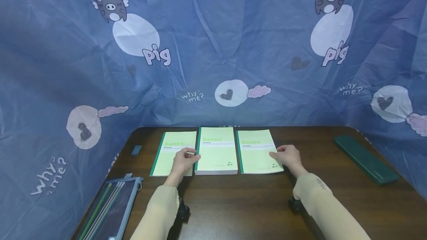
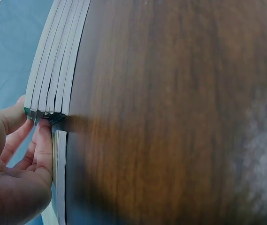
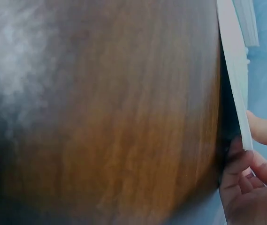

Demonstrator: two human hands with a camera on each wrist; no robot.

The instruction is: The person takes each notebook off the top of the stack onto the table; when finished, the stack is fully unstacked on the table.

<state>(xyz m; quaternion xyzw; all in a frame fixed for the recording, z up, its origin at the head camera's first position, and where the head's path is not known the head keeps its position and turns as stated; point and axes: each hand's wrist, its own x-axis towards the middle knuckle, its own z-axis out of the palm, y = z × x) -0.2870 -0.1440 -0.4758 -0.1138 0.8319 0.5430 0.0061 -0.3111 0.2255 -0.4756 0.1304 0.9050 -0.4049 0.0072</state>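
Nearest: two pale cream sleeves [image 1: 156, 208], black devices [image 1: 183, 210] at the wrists, over a dark brown wood-grain surface [image 1: 253, 206]. At lower left, a see-through zip pouch with blue trim [image 1: 131, 201] holds slim green and pale rods [image 1: 96, 210]. Hands well apart from each other. Left hand [image 1: 182, 162] passes over the near right part of a thin pale-green notebook with dark green spine [image 1: 168, 158]; its thumb and fingers pinch the near left corner of the thick stack of matching notebooks [image 1: 217, 151], thumb on the cover, a fingertip against the spine. Right hand [image 1: 289, 158] pinches the right edge of another thin pale-green notebook [image 1: 257, 155], thumb above, fingers beneath; that edge is raised off the surface. The stack lies between the two thin notebooks, all three in a row. Farther right, a long dark green case [image 1: 366, 159] lies aslant; at far left, a small blue block [image 1: 136, 150]. Behind everything hangs creased blue cloth [image 1: 240, 21] printed with pigs, hearts and lettering.
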